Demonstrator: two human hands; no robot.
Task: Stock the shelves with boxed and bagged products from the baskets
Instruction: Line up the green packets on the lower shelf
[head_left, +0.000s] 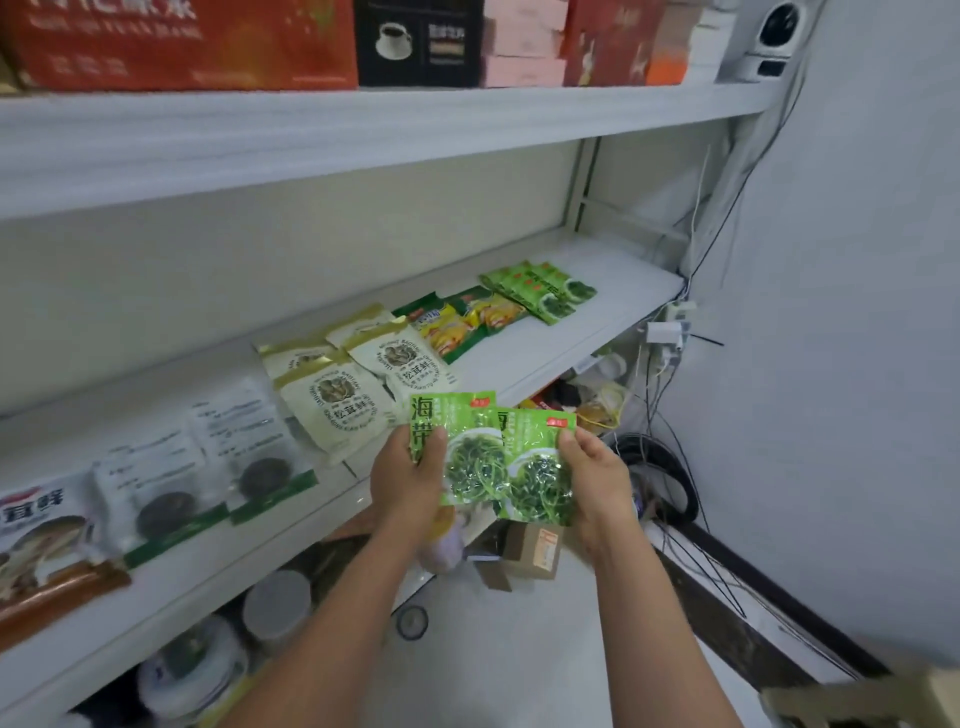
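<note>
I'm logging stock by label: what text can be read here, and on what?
"海带": left green seaweed bag held in the left hand, second character half covered by that hand.
"松茸鲜": cream mushroom bags on the white shelf.
"茸鲜": white bag at the left edge, cut off.
Too blurred: right green seaweed bag, red box, black coffee box, white dark-mushroom bags.

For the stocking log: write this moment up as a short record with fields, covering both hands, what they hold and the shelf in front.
left hand: grips the left kelp bag at its left edge
right hand: grips the right kelp bag at its right edge
held bags: overlapping, face up, in front of the middle shelf, not yet on it
matching stock: kelp bag stack at the right end of the row
free space: bare shelf right of that stack
</note>
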